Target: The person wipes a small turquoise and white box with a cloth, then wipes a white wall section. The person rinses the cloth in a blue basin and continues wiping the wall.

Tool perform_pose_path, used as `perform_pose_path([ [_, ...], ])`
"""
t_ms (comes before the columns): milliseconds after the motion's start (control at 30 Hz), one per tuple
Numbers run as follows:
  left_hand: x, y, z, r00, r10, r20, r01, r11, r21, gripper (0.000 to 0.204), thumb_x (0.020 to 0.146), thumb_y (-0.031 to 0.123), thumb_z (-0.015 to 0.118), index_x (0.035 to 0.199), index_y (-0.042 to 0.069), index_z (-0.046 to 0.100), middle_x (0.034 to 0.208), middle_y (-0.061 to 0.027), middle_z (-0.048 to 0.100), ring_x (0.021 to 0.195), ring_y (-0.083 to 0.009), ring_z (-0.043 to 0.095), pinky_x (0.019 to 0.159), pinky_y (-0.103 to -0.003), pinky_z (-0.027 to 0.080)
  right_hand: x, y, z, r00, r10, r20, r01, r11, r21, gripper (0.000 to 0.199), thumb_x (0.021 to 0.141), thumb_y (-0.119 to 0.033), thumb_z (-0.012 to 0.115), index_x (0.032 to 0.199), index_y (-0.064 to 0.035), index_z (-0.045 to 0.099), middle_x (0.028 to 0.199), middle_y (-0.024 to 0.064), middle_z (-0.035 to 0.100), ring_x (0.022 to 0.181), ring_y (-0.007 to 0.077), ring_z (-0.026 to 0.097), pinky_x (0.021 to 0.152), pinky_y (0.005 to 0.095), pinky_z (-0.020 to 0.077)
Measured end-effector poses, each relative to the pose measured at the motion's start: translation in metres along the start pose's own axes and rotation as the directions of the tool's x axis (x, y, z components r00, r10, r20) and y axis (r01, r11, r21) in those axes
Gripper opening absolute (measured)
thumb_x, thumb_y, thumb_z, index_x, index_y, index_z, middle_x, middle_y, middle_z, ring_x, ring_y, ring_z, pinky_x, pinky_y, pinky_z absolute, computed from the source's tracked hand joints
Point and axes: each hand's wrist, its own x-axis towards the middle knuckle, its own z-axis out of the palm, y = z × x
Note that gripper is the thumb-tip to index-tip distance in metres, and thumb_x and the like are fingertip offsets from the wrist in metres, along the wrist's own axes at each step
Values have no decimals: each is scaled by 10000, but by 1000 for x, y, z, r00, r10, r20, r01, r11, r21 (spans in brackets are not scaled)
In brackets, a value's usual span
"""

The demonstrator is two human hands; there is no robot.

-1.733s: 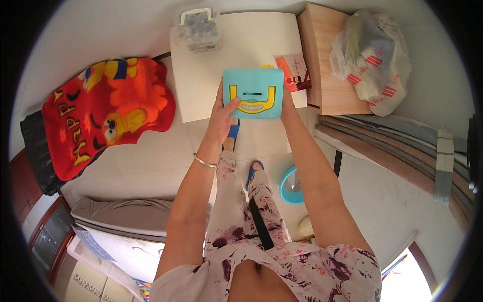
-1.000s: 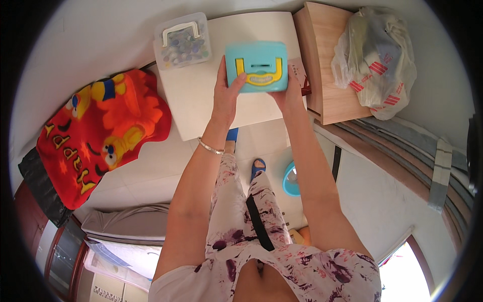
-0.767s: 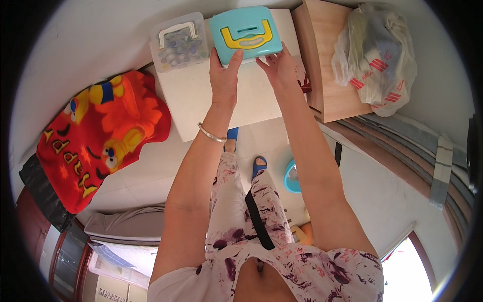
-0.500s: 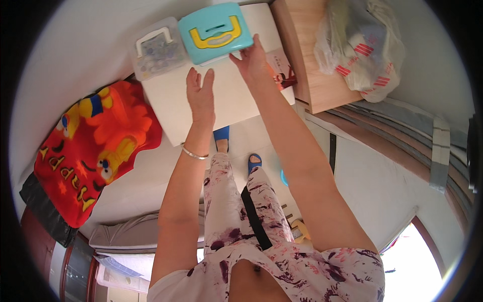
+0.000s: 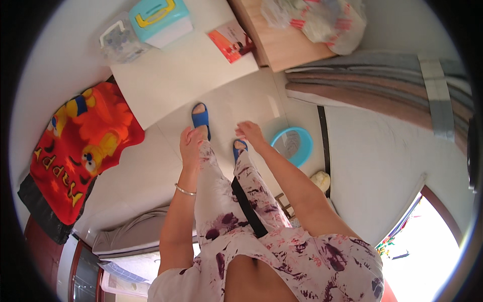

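Observation:
My left hand (image 5: 190, 143) and my right hand (image 5: 250, 132) hang empty above my legs, fingers loosely apart, well back from the white table (image 5: 176, 75). A teal box with a yellow handle (image 5: 160, 19) stands at the table's far edge, touching nothing of mine. Beside it on the left sits a clear plastic box with a white handle (image 5: 118, 39). A red and white booklet (image 5: 231, 43) lies on the table's right side. My feet wear blue sandals (image 5: 200, 118) on the pale tiled floor.
A wooden cabinet (image 5: 274, 43) with a stuffed plastic bag (image 5: 314, 20) on top stands right of the table. A red cartoon blanket (image 5: 80, 146) lies at the left. A light blue basin (image 5: 293, 145) sits on the floor by my right foot. Layered mattresses (image 5: 382, 95) run along the right.
I carried the teal box forward, set it at the table's far edge beside the clear box, let go, and both hands have drawn back to my legs. The view has tilted down.

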Motion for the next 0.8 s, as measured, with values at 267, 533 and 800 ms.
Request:
perform_pose_path([
  [267,-103,-135,9,985,-171,15,171,980,-100,368,902,209,582,1225,60,485,1111,-87,602,968,-174,592,809,-315,482,-112,199,-155,943,302,-140,-324,928,-181,276,855,-295,575,931,-32,611,845,96,664,688,164,642,553,297,515],
  [533,-162,-174,38,960,-180,213,198,978,-68,341,932,226,554,1218,50,491,1123,-111,596,973,-185,592,808,-333,480,-243,344,-227,836,476,-273,-515,852,-91,275,879,-286,525,844,-33,628,775,79,660,634,165,629,539,301,525],
  [800,-207,-235,-18,945,-267,189,269,963,13,358,936,264,549,1208,36,498,1128,-119,582,975,-187,582,814,-332,473,-312,419,-212,760,617,-203,-638,769,-51,287,885,-307,530,959,-44,615,871,88,671,735,180,652,591,310,539],
])
